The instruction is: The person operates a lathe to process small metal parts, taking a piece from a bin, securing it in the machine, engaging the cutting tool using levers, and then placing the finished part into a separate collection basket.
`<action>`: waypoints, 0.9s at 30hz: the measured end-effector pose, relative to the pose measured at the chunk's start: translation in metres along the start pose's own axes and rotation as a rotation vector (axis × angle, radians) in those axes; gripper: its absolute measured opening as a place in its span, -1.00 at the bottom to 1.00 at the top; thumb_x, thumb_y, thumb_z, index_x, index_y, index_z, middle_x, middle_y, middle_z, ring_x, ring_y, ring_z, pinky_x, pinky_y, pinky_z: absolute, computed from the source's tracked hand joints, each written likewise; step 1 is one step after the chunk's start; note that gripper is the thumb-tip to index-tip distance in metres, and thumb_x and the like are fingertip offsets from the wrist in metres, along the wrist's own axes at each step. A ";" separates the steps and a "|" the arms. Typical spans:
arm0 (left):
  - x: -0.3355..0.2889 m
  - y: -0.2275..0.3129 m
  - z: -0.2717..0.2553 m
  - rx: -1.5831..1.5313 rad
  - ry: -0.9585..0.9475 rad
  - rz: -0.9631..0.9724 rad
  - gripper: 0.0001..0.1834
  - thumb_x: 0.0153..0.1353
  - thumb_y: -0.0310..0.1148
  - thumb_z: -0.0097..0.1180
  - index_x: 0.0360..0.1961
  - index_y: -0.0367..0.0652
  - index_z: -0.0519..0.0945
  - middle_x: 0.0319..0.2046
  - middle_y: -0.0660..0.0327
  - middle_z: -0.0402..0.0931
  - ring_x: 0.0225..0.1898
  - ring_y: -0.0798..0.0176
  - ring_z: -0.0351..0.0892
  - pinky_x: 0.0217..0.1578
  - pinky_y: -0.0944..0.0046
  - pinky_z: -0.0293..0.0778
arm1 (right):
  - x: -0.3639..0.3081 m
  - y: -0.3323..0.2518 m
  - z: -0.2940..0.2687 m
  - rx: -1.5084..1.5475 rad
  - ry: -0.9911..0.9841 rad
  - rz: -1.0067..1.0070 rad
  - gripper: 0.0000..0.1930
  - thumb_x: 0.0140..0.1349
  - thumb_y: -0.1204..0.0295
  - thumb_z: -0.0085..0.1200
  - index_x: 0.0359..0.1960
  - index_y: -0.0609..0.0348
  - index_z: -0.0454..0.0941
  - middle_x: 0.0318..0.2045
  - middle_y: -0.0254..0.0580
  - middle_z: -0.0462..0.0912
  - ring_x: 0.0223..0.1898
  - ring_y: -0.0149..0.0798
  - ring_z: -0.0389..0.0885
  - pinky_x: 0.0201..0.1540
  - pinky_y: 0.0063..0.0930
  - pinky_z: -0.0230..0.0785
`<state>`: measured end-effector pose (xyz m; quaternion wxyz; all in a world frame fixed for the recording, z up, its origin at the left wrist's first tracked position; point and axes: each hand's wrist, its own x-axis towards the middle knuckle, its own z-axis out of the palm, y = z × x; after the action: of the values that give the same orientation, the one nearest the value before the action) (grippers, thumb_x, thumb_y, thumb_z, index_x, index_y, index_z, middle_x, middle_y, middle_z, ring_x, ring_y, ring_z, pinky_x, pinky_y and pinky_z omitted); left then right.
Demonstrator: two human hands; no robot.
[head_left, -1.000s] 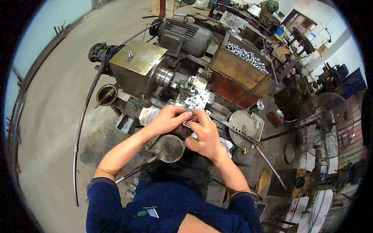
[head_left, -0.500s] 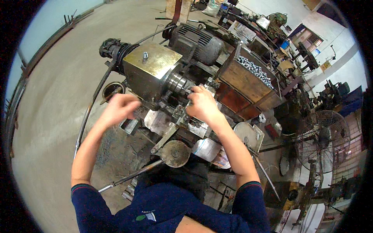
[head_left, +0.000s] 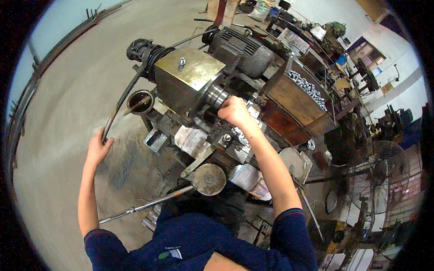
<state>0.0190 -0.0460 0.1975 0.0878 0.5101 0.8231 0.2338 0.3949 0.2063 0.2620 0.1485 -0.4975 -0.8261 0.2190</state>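
Observation:
My left hand (head_left: 96, 148) is wrapped round the lower end of a long metal lever (head_left: 118, 105), which slants up to the far left end of the machine's headstock (head_left: 174, 92). Close in front of the shiny steel chuck (head_left: 216, 96) is my right hand (head_left: 236, 112), its fingers curled together. Whatever those fingers hold is hidden behind the hand. A small metal fitting (head_left: 181, 61) stands upright on the headstock's brass-coloured top plate (head_left: 199, 74). Nearer to me, a bolt (head_left: 227, 138) sticks up from the tool slide, below my right forearm.
Right of the chuck stands a rusty bin (head_left: 289, 99) with many small metal parts (head_left: 307, 89) in it. A motor (head_left: 244, 52) sits behind the headstock. A round plate (head_left: 209, 179) with a long bar is close to my body. At right is a large fan (head_left: 377, 176).
My left hand has gone left and down from beside the headstock onto the lever. My right hand has closed up in front of the chuck, and the view has shifted slightly.

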 end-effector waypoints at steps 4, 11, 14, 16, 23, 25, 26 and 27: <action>0.032 -0.015 0.018 0.181 0.009 0.000 -0.68 -0.02 -0.27 0.11 -0.34 -0.31 0.42 -0.52 -0.09 0.49 -0.39 -0.14 0.50 -0.38 0.00 0.39 | 0.001 0.005 -0.004 0.080 0.028 0.040 -0.76 -0.34 0.41 0.05 -0.69 0.42 0.49 -0.70 0.20 0.47 -0.59 0.01 0.56 -0.42 -0.27 0.39; 0.118 -0.097 -0.026 0.714 0.082 -0.003 -0.82 -0.10 -0.48 -0.01 -0.41 -0.23 0.55 -0.52 -0.04 0.52 -0.37 -0.04 0.55 -0.34 0.03 0.45 | 0.000 -0.003 -0.006 0.122 0.053 0.053 -0.77 -0.35 0.39 0.04 -0.70 0.39 0.51 -0.75 0.13 0.47 -0.63 -0.08 0.54 -0.45 -0.30 0.38; 0.133 -0.104 -0.027 0.666 0.059 -0.074 -0.78 -0.08 -0.45 0.00 -0.35 -0.21 0.56 -0.46 -0.04 0.53 -0.33 -0.04 0.55 -0.31 0.04 0.46 | 0.001 0.007 -0.003 0.052 0.074 -0.047 -0.76 -0.36 0.38 0.04 -0.70 0.38 0.52 -0.77 0.13 0.46 -0.63 0.00 0.54 -0.44 -0.26 0.39; 0.131 -0.107 -0.022 0.562 0.020 -0.190 -0.75 -0.07 -0.40 0.04 -0.30 -0.18 0.56 -0.40 -0.05 0.54 -0.29 -0.05 0.54 -0.28 0.05 0.46 | -0.008 0.008 -0.010 -0.043 0.199 -0.184 -0.73 -0.36 0.37 0.04 -0.62 0.35 0.57 -0.46 0.10 0.57 -0.37 0.00 0.57 -0.23 -0.29 0.40; 0.084 -0.061 0.116 -0.428 0.204 -0.033 -0.74 0.04 -0.32 0.07 -0.28 -0.25 0.56 -0.47 0.05 0.57 -0.38 0.19 0.59 -0.31 0.26 0.44 | -0.101 0.051 -0.079 0.038 0.442 -0.276 -0.67 -0.33 0.48 0.09 -0.38 0.26 0.58 -0.33 -0.06 0.57 -0.26 -0.06 0.54 -0.17 -0.37 0.39; 0.070 -0.026 0.168 -0.221 -0.248 0.015 -0.63 -0.04 -0.33 0.13 -0.17 -0.24 0.54 -0.47 0.01 0.57 -0.35 0.09 0.59 -0.28 0.19 0.46 | -0.137 0.069 -0.088 0.072 0.457 -0.003 -0.59 -0.32 0.49 0.09 -0.27 0.24 0.57 -0.43 -0.05 0.57 -0.38 -0.10 0.55 -0.27 -0.40 0.40; 0.061 -0.037 0.196 -0.142 -0.287 0.018 -0.54 -0.08 -0.29 0.17 -0.10 -0.22 0.51 -0.40 -0.01 0.57 -0.31 -0.01 0.58 -0.25 0.12 0.45 | -0.152 0.083 -0.091 0.146 0.426 0.046 -0.56 -0.31 0.48 0.07 -0.23 0.23 0.56 -0.46 -0.05 0.57 -0.38 -0.12 0.56 -0.27 -0.40 0.39; 0.051 -0.011 0.212 -0.050 -0.303 -0.016 -0.47 -0.12 -0.24 0.23 -0.06 -0.16 0.49 -0.31 -0.03 0.56 -0.24 -0.07 0.55 -0.22 0.07 0.44 | -0.172 0.101 -0.096 0.018 0.460 0.052 -0.56 -0.30 0.46 0.07 -0.23 0.23 0.56 -0.43 -0.04 0.58 -0.35 -0.14 0.57 -0.26 -0.42 0.40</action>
<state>0.0669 0.0575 0.0118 0.2256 0.5306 0.7983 0.1739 0.5948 0.1149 0.2884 0.3317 -0.5541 -0.7554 0.1111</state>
